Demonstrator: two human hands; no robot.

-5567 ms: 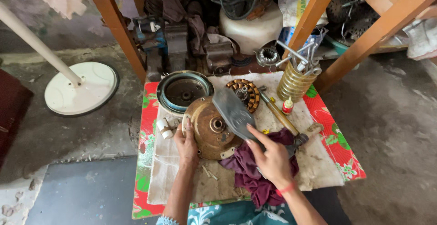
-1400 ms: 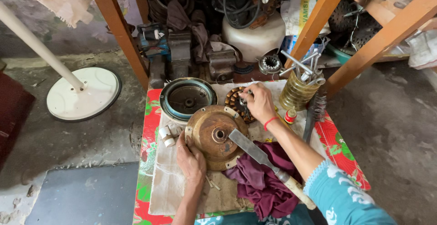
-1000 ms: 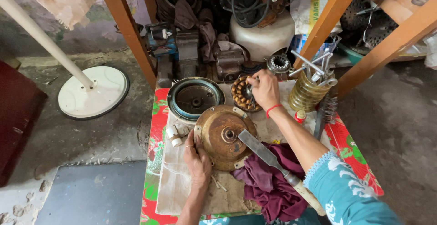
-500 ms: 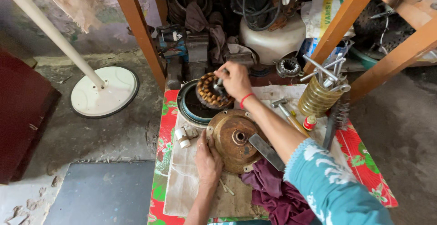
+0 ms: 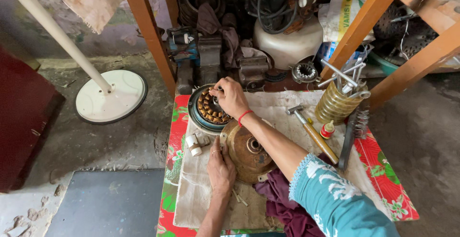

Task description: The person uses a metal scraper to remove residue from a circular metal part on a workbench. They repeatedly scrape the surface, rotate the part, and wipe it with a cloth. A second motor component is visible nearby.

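Note:
My right hand [image 5: 231, 97] grips a round copper-wound stator [image 5: 211, 108] and holds it in the dark round motor housing [image 5: 194, 117] at the table's far left. My left hand [image 5: 220, 165] lies flat on the cloth, its fingers touching the left rim of a rusty brown motor cover [image 5: 247, 150] in the middle of the table. A small white capacitor [image 5: 194, 144] lies just left of that hand.
A wooden-handled hammer [image 5: 311, 131], a small red-capped bottle [image 5: 327, 130], a wire brush [image 5: 352, 134] and a yellow-wound holder with tools [image 5: 338, 102] stand at right. A maroon rag [image 5: 282, 203] lies near me. Wooden frame legs [image 5: 146, 31] flank the table; a white fan stand [image 5: 108, 93] is on the floor.
My right hand has carried the stator from the table's middle leftward and lowered it into the dark housing. My left hand has stayed at the brown cover's rim.

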